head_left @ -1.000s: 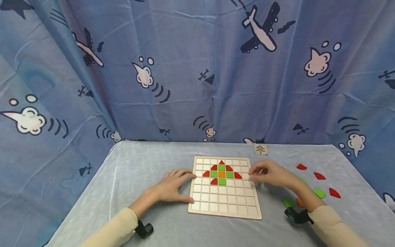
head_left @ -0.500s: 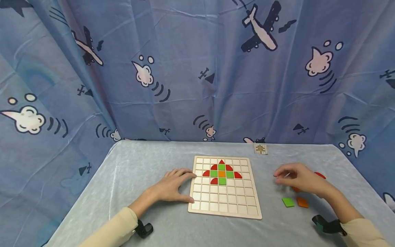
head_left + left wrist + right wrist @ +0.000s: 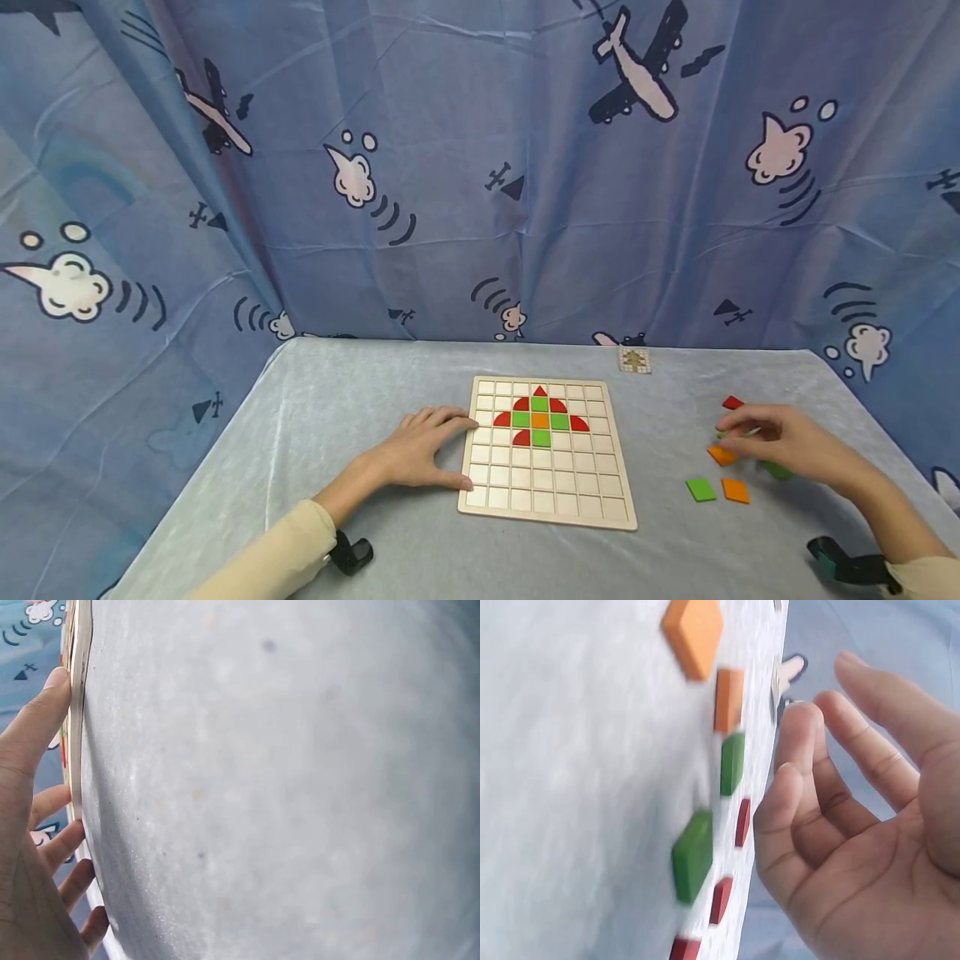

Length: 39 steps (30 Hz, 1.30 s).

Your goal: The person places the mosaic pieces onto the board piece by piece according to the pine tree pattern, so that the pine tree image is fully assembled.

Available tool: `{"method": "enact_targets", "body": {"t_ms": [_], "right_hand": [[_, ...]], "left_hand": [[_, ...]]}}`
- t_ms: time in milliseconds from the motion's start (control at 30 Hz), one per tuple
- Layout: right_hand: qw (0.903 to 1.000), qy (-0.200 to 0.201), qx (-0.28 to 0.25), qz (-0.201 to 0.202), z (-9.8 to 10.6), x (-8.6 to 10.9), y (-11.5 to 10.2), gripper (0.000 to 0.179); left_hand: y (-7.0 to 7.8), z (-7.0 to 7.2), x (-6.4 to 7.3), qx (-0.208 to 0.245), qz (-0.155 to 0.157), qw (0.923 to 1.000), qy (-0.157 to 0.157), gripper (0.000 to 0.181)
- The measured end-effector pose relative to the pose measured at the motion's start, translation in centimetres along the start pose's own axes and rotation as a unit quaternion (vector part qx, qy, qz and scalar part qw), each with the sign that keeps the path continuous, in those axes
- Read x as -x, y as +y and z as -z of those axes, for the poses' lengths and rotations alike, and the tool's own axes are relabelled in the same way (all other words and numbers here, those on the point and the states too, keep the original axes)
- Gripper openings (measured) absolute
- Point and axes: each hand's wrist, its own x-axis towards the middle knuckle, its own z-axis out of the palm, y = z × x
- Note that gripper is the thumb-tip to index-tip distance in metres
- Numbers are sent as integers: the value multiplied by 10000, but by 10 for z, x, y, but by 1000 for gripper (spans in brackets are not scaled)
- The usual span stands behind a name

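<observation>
A wooden grid board (image 3: 551, 483) lies on the cloth, with red, green and orange tiles set in its upper cells. At its left edge rests my left hand (image 3: 423, 450), thumb and fingertips touching the rim with relaxed fingers; the left wrist view also shows the fingers along the board's side. My right hand (image 3: 795, 442) hovers above the loose tiles at the right, fingers loosely bent and nothing seen between them. Under or beside it are an orange tile (image 3: 722, 455) and a partly hidden green tile (image 3: 777, 471). Several red tiles, among them one (image 3: 742, 823), show in the right wrist view.
Nearer the front lie a green square (image 3: 701, 489) and an orange square (image 3: 736, 491). A red tile (image 3: 733, 402) sits beyond the right hand. A small card with a tree pattern (image 3: 634, 360) lies at the table's back, before a blue curtain (image 3: 420, 167).
My right hand has moved right, away from the board's right edge to over the loose tiles. The left hand stays at the board's left edge, and the tiles on the board look unchanged.
</observation>
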Motion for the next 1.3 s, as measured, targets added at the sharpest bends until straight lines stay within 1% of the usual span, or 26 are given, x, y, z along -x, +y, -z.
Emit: {"method": "enact_targets", "body": {"t_ms": [200, 300, 467, 567, 667, 867, 1000, 1067, 1133, 1300], "right_hand": [[9990, 202, 227, -329, 10, 11, 13, 32], [9970, 218, 259, -697, 15, 18, 20, 38], [9896, 233, 434, -1350, 23, 27, 34, 49], [9848, 262, 556, -1621, 28, 32, 43, 56], [9801, 251, 516, -1902, 31, 36, 52, 64], [9789, 331, 460, -1966, 33, 40, 73, 69], [9769, 373, 507, -2044, 33, 39, 102, 75], [9758, 379, 542, -2084, 33, 38, 110, 77], [9755, 375, 516, -2105, 34, 37, 110, 78], [9758, 335, 579, -2082, 32, 37, 93, 76]], "left_hand": [[1, 1, 0, 10, -6, 10000, -7, 86], [1, 1, 0, 15, -23, 10000, -14, 86], [1, 1, -1, -1, -25, 10000, -46, 86], [1, 0, -1, -10, -10, 10000, -58, 86], [0, 0, -1, -4, -3, 10000, -37, 86], [0, 0, -1, 10, -17, 10000, -3, 86], [0, 0, 0, -17, -24, 10000, 16, 86], [1, 1, 0, -33, -15, 10000, 22, 87], [1, 1, 0, -32, -4, 10000, 26, 87], [0, 1, 1, -29, -1, 10000, 41, 86]]}}
